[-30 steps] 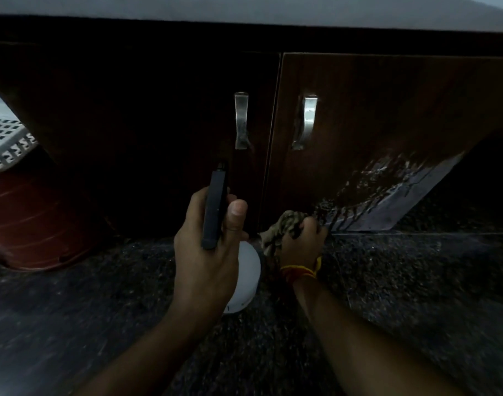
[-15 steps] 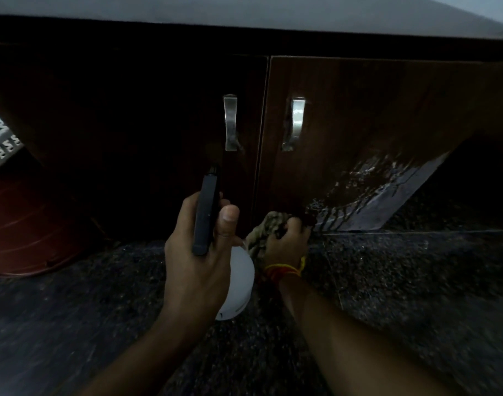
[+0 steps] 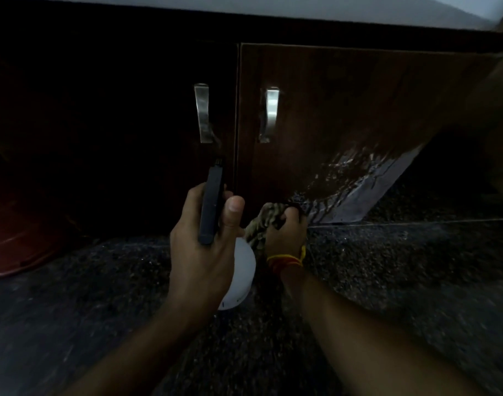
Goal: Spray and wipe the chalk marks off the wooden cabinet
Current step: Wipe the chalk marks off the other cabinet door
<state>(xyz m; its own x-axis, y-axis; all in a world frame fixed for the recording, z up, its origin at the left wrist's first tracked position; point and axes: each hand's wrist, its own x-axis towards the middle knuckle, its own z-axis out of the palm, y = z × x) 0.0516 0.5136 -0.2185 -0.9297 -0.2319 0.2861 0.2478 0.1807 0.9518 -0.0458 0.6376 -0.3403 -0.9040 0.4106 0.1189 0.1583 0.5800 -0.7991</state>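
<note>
A dark wooden cabinet (image 3: 344,110) with two doors and metal handles (image 3: 270,112) fills the upper view. The right door's lower part is wet, with pale streaks (image 3: 353,178) running down. My left hand (image 3: 207,252) grips a spray bottle with a black head (image 3: 211,204) and a white body (image 3: 241,278), nozzle pointing at the doors. My right hand (image 3: 284,235) clutches a bunched striped cloth (image 3: 266,221) against the bottom edge of the right door, near the gap between the doors.
Dark speckled stone floor (image 3: 387,281) runs under both arms. A reddish-brown tub (image 3: 21,232) stands at the left, beside the cabinet. A light countertop edge (image 3: 301,10) runs above the doors.
The view has drifted slightly, so the cabinet sits further left in frame. Both hands keep their grips, the cloth staying at the right door's bottom edge.
</note>
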